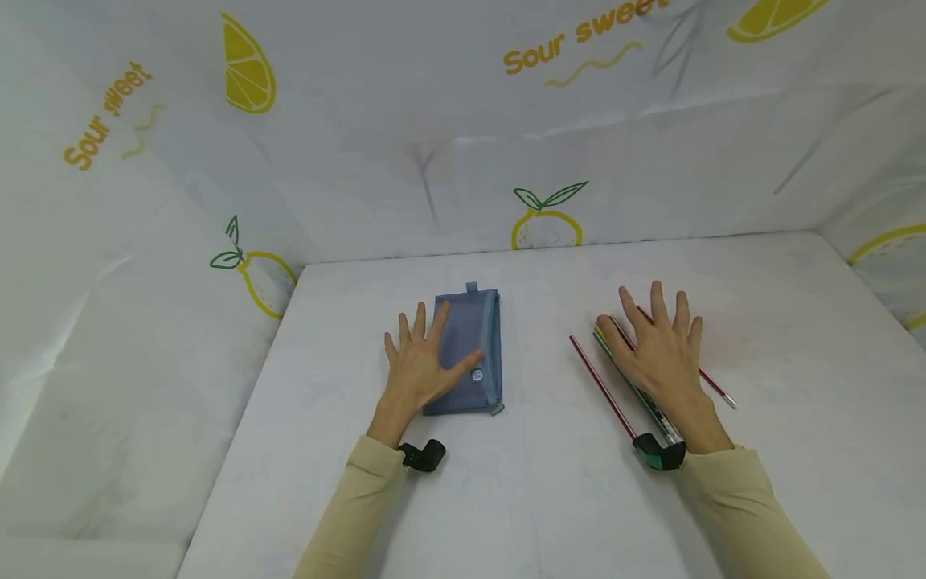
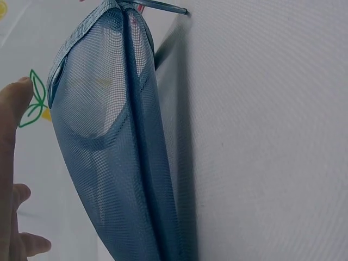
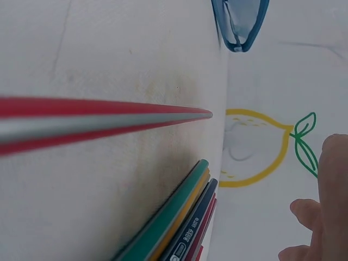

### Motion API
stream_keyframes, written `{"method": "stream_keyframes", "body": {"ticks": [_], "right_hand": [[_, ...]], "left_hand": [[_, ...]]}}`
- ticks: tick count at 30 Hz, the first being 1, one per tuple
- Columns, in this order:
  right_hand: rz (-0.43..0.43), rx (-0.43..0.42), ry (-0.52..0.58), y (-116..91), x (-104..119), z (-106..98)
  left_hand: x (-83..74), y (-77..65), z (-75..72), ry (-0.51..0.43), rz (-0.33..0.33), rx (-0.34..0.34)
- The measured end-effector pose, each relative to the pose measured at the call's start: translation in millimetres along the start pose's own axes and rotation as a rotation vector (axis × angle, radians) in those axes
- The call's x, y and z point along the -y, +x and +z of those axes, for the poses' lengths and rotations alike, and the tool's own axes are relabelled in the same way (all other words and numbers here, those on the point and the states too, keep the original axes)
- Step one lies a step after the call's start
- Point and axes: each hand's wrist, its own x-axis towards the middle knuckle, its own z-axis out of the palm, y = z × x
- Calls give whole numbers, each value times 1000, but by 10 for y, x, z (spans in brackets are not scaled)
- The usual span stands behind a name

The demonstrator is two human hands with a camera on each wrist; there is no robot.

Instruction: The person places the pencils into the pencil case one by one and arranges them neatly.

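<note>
My left hand (image 1: 415, 366) is spread with straight fingers over the left part of a blue mesh zip pouch (image 1: 463, 338), its thumb lying across the pouch; whether it touches is not plain. In the left wrist view the mesh pouch (image 2: 109, 147) looms close, beside the fingers (image 2: 8, 119). My right hand (image 1: 661, 354), fingers also spread, is above several pencils (image 1: 640, 390) and grips nothing. One red pencil (image 1: 600, 386) lies apart on the left of that hand, another red pencil (image 1: 716, 388) shows on its right. Green, yellow and dark pencils (image 3: 185, 217) bunch together in the right wrist view.
A white cloth-covered table (image 1: 535, 474) lies under everything. Behind it rises a white sheet (image 1: 405, 145) printed with lemons and lettering. Each wrist wears a small black camera (image 1: 424, 456).
</note>
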Motion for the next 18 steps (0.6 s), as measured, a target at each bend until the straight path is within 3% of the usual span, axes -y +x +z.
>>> {"method": "stream_keyframes", "body": {"ticks": [9, 18], "right_hand": [[1, -4, 14, -6, 2, 20], [6, 2, 27, -10, -2, 37]], "left_hand": [[-14, -14, -2, -5, 3, -1], [-2, -45, 38, -61, 56, -36]]}}
